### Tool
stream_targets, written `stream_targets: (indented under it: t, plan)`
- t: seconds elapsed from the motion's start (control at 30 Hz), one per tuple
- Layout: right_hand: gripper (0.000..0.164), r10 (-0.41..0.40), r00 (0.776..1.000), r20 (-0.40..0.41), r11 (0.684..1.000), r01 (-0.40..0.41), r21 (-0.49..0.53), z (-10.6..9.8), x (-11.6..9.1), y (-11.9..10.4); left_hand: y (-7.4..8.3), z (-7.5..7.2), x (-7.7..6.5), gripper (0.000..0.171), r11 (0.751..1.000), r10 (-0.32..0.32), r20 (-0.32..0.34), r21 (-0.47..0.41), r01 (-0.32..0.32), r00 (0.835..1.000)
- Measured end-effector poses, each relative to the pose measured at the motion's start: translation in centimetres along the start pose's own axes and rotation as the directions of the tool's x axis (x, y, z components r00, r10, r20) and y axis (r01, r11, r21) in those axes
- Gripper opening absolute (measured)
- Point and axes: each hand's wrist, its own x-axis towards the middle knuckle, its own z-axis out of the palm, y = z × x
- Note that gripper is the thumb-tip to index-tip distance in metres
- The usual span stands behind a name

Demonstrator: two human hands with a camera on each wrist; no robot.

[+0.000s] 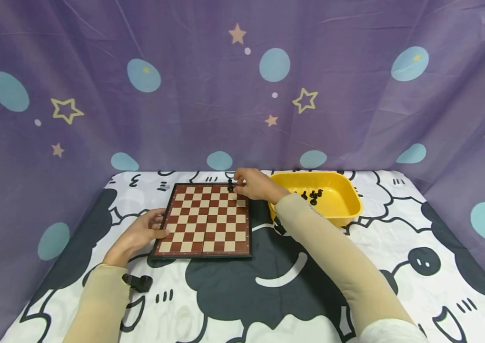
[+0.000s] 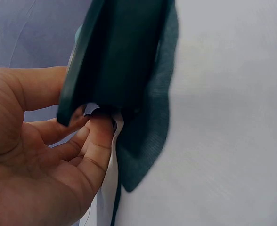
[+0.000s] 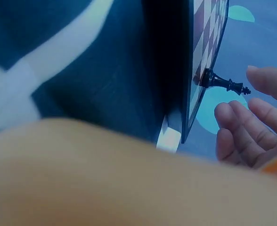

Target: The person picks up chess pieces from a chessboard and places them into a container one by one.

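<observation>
A chessboard (image 1: 205, 219) with brown and cream squares and a dark rim lies on the patterned cloth. My left hand (image 1: 141, 231) holds its left side, thumb over the top and fingers curled under the edge; the left wrist view shows the dark rim (image 2: 115, 56) between them. At the far edge of the board a black chess king (image 3: 223, 83) stands upright. Around its top, my right hand (image 1: 256, 185) has its fingers loosely spread, with a gap between the fingertips (image 3: 224, 109) and the king in the right wrist view.
Right of the board sits a yellow tray (image 1: 341, 202) holding several black chess pieces (image 1: 313, 196), partly covered by my right forearm. A purple curtain (image 1: 208, 95) hangs behind the cloth-covered table (image 1: 233, 295).
</observation>
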Motion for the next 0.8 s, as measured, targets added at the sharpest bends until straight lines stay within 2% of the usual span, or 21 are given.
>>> stream_targets:
  t: [0.23,0.53,0.8]
  plan:
    - [0.037,0.032,0.999,0.016,0.998,-0.033,0.051,0.6,1.1,-0.3,0.1,0.0,-0.1,0.078,1.000,-0.003,0.000,-0.018,0.003,1.000]
    - [0.036,0.084,0.996,0.003,0.996,-0.084,0.019,0.8,1.9,-0.2,0.1,0.0,0.0,0.078,1.000,0.003,0.003,-0.013,-0.003,1.000]
    - [0.031,0.054,0.999,0.006,0.992,-0.054,0.114,1.0,2.7,0.1,0.0,-0.1,0.1,0.078,1.000,-0.002,0.001,0.002,0.002,1.000]
